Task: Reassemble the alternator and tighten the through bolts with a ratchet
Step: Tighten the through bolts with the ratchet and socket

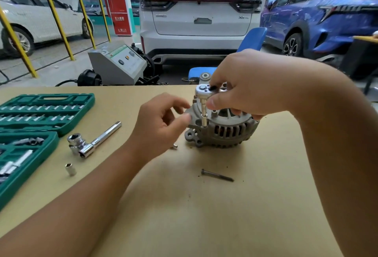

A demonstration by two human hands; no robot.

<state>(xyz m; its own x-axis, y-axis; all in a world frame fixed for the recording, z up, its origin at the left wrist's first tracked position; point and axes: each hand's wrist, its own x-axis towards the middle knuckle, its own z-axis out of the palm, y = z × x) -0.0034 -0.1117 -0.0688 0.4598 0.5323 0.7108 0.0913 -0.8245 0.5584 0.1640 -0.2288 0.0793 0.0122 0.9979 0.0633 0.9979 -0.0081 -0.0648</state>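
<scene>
Silver ratchet [204,91] gripped, right hand [245,84]; labels unreadable.

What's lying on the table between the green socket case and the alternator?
In the head view, between the green socket case and the alternator lie a chrome extension bar with sockets, a loose socket, and the left hand.

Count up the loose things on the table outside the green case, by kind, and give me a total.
Alternator: 1
Ratchet with extension, held by the right hand: 1
Loose through bolt: 1
Chrome sockets: 3 (large socket, short socket, tiny socket)
Chrome bar: 1
Total: 7
The left hand holds nothing.
</scene>
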